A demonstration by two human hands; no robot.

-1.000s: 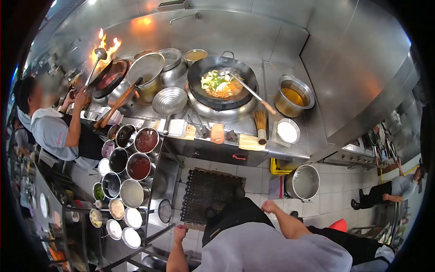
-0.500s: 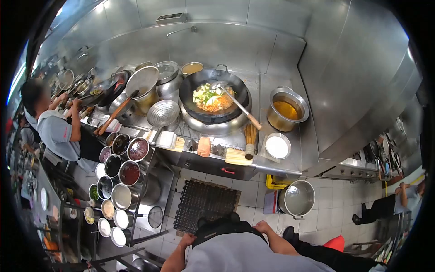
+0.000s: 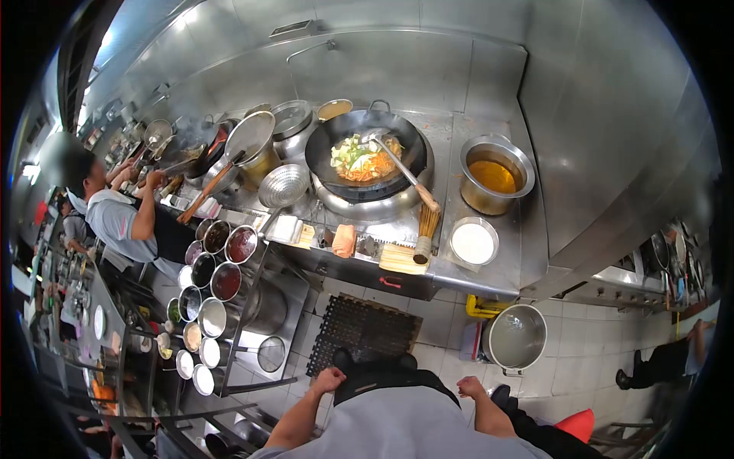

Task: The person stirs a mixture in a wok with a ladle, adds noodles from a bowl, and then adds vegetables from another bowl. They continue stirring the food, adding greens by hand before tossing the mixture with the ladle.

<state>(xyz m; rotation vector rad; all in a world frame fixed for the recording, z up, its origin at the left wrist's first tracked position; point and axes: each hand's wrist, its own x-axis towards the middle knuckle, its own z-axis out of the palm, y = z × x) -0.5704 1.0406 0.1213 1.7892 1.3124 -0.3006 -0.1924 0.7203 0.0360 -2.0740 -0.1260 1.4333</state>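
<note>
At the waist, both hands, left (image 3: 330, 379) and right (image 3: 468, 386), curl empty; the wok (image 3: 367, 153) of half-cooked vegetables waits untended, ladle (image 3: 397, 164) resting inside.

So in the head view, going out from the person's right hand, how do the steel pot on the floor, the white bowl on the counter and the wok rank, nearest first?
From the right hand:
1. Steel pot, on the floor just ahead of it.
2. White bowl, at the counter's right edge.
3. Wok, on the burner, farther back and left.

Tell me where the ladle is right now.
In the head view the ladle lies in the wok at upper centre, its bowl in the stir-fry and its handle slanting down right toward the bamboo brush, left of the pot of yellow liquid.
</note>
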